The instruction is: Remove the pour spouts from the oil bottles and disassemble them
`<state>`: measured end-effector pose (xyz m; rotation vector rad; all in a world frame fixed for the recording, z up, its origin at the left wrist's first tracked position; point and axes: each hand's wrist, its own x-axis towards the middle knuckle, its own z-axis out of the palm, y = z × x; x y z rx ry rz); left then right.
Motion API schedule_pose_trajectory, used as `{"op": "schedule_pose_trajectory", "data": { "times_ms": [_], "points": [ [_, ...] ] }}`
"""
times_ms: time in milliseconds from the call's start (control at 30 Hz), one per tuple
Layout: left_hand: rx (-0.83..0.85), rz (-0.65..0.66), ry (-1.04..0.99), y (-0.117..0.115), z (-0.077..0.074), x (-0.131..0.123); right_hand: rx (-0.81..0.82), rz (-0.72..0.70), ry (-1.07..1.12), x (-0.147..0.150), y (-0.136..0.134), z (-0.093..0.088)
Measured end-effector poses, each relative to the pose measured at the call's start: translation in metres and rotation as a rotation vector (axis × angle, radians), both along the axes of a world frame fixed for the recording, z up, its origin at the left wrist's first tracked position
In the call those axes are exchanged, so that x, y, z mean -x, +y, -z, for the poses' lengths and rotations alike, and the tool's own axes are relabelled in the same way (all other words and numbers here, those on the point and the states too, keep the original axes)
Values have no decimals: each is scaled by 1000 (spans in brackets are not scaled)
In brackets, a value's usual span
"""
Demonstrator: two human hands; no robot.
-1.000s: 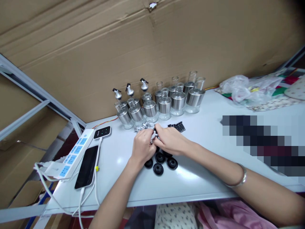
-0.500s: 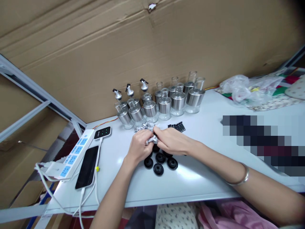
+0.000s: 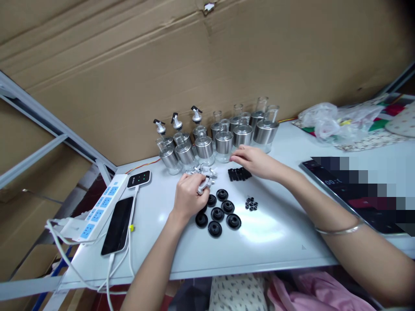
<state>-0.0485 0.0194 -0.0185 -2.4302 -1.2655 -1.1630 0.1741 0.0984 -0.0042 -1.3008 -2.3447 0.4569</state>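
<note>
My left hand (image 3: 189, 195) is closed around a silver-grey pourer spout (image 3: 204, 185), just above the table. More silver spouts (image 3: 205, 169) lie behind it, partly hidden by the hand. My right hand (image 3: 253, 159) reaches over the back of a row of small black pieces (image 3: 238, 174); its fingers point left, stretched out, and no object shows in them. In front of my left hand lie several round black stopper discs (image 3: 217, 214). To their right sits a cluster of tiny black rings (image 3: 251, 204).
Glass bottles with metal sleeves (image 3: 224, 142) stand in two rows at the back; three carry pourers (image 3: 177, 122). A power strip (image 3: 102, 209), a phone (image 3: 117, 226) and cables are on the left. A plastic bag (image 3: 324, 119) and a dark tablet-like device (image 3: 327, 177) lie on the right.
My right hand has left the spout and moved right and back to the row of black pieces. The left hand keeps its hold on the spout, hardly moving.
</note>
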Motion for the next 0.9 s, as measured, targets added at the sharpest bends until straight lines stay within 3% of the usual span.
{"op": "schedule_pose_trajectory", "data": {
  "times_ms": [167,467,700,900],
  "points": [
    [-12,10,11,0,0,-1,174,19,-115,-14,7,-1],
    [-13,18,13,1,2,0,556,57,-88,-29,-1,-9],
    [-21,27,26,1,1,-3,530,25,-144,-22,-2,-4],
    [6,26,4,-2,-3,-5,374,110,-162,-25,0,-5]
  ]
}}
